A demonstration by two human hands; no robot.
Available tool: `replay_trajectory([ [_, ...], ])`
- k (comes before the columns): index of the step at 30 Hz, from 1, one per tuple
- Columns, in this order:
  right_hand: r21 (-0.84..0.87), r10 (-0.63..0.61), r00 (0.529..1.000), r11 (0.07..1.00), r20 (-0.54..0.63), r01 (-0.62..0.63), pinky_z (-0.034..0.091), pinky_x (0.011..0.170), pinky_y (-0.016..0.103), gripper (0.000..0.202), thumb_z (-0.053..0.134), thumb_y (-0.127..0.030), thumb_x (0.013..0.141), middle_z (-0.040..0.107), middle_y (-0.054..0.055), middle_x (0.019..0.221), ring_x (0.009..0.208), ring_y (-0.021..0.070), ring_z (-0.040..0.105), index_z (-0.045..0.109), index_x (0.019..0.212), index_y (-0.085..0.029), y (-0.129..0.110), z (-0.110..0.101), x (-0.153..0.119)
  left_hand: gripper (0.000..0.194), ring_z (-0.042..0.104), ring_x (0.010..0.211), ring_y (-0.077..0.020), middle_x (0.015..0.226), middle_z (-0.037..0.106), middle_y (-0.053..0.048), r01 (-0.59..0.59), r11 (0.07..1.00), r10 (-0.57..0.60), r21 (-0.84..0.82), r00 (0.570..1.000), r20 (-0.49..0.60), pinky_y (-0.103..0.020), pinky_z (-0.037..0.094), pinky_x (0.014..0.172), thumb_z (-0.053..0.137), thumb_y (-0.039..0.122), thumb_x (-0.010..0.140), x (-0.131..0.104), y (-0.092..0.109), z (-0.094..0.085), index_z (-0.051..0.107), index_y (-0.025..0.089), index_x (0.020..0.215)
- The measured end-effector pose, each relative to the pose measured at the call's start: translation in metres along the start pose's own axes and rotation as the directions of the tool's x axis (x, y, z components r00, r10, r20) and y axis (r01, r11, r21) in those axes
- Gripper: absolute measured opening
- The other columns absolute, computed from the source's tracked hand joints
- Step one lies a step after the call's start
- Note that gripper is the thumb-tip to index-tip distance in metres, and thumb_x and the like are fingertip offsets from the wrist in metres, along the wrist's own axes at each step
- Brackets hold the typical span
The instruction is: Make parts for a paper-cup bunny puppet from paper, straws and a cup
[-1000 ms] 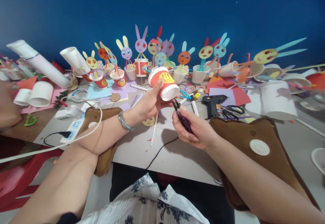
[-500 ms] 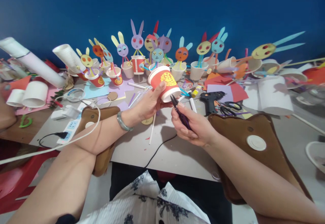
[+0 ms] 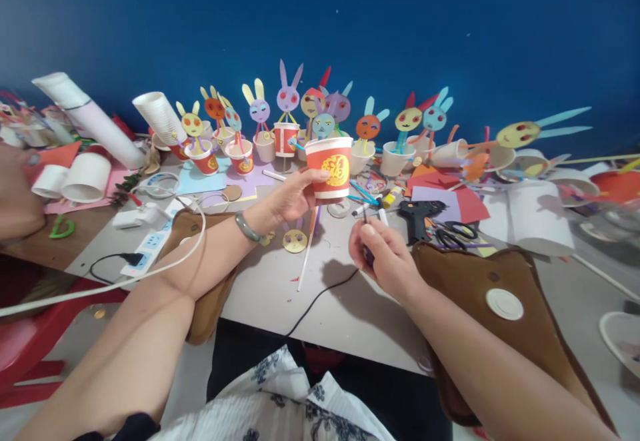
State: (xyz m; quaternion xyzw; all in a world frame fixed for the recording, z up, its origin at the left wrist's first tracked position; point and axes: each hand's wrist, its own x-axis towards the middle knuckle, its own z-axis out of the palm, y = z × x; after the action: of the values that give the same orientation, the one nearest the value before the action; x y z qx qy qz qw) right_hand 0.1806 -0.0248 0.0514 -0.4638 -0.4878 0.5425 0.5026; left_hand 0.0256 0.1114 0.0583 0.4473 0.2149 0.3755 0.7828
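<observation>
My left hand is closed around a red-and-white paper cup with a yellow round print. It holds the cup upright above the table, thumb on its side. A blue paper rabbit face shows just behind its rim. Below and right, apart from the cup, my right hand grips a dark pointed hand tool. Most of that tool is hidden by my fingers, so its exact kind is unclear. On the table under the cup lie a yellow paper rabbit face and a thin white stick.
Several paper rabbits in cups line the blue wall, including a purple one. A black glue gun and scissors lie right. Brown cushion-like pouches flank my arms. A power strip with cables and another person's arm are left.
My left hand has turned the cup from tilted to upright. My right hand, with the dark tool, has drawn away from the cup downward. The whole view has shifted slightly.
</observation>
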Motion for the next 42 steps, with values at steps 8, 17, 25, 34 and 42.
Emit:
replay_trajectory([
  [8,-0.028,-0.086,0.964,0.996,-0.252,0.081,0.023,0.031,0.018,0.045,0.067,-0.062,0.087,0.049,-0.005,0.049,0.038,0.0080,0.037,0.051,0.071,-0.024,0.005,-0.004,0.009,0.038,0.071,0.091,-0.0250,0.097,0.075,-0.010,0.069,0.994,-0.072,-0.090,0.997,-0.030,-0.050,0.058,0.091,0.068,0.038,0.078,0.001,-0.001,0.001,0.064,0.015,0.108],
  [17,-0.069,-0.119,0.966,0.992,-0.231,0.106,0.025,0.036,0.019,0.043,0.066,-0.060,0.088,0.048,-0.005,0.048,0.041,0.0085,0.036,0.049,0.071,-0.024,0.008,-0.005,0.008,0.046,0.072,0.098,-0.0267,0.111,0.075,-0.014,0.008,0.995,-0.009,0.103,1.000,0.009,-0.042,0.058,0.085,0.076,0.035,0.071,0.002,-0.005,-0.001,0.063,0.016,0.111],
  [25,-0.057,-0.076,0.990,0.996,-0.120,0.070,0.025,0.037,0.020,0.041,0.063,-0.061,0.088,0.048,-0.005,0.050,0.042,0.0088,0.037,0.055,0.077,-0.023,0.004,-0.003,0.003,0.057,0.070,0.108,-0.0274,0.114,0.073,-0.010,-0.126,0.962,0.108,0.241,0.991,0.084,-0.044,0.054,0.097,0.085,0.028,0.062,-0.003,-0.007,-0.001,0.062,0.019,0.113],
  [34,0.034,0.082,0.997,0.996,0.004,-0.082,0.020,0.029,0.019,0.049,0.056,-0.069,0.089,0.050,-0.005,0.046,0.034,0.0075,0.032,0.057,0.078,-0.022,0.001,0.004,0.000,0.070,0.068,0.114,-0.0307,0.118,0.072,-0.010,-0.143,0.946,0.107,0.292,0.985,0.135,-0.049,0.051,0.103,0.088,0.029,0.061,-0.005,-0.010,-0.002,0.060,0.021,0.125],
  [42,0.040,0.091,0.996,0.995,0.023,-0.092,0.021,0.029,0.018,0.050,0.056,-0.070,0.089,0.051,-0.005,0.046,0.033,0.0072,0.032,0.058,0.079,-0.021,0.004,0.003,0.000,0.071,0.063,0.121,-0.0309,0.124,0.067,-0.011,-0.227,0.891,0.164,0.393,0.969,0.186,-0.043,0.053,0.100,0.087,0.036,0.064,-0.001,-0.013,-0.009,0.058,0.021,0.127],
])
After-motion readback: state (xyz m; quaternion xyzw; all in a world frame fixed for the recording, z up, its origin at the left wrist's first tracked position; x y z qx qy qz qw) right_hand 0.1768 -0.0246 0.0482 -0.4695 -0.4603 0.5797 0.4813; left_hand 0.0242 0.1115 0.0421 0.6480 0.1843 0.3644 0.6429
